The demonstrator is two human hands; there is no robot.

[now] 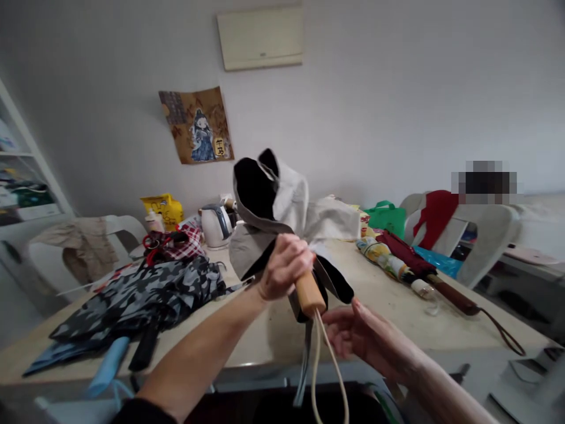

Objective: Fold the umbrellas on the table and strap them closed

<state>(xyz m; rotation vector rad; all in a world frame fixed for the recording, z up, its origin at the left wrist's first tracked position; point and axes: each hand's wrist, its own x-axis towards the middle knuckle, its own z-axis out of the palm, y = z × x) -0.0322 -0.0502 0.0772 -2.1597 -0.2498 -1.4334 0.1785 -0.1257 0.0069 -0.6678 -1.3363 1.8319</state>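
Umbrella (282, 200) with pale outer fabric and black lining is being held up above the near edge of the surface (397, 318), its loose canopy folds flopping outward toward the wall. Gripping the shaft in a closed fist, the left hand (285, 266) is sitting just above the wooden handle (310, 293), which is pointing down toward the viewer; a beige cord loop (324, 365) is hanging from the handle's end. Just beside and below the handle, the right hand (353, 333) is hovering open, fingers spread and slightly curled, holding nothing; whether a fingertip is touching the black fabric edge cannot be told. On the surface to the left, a camouflage umbrella (145, 294) is lying collapsed, with a blue umbrella (106, 359) partly under it at the near edge. To the right, a floral umbrella (382, 253) and a dark red umbrella (410, 259) are lying side by side. A white kettle (216, 225) is standing farther back, and a green bag (387, 217) is sitting toward the far right.
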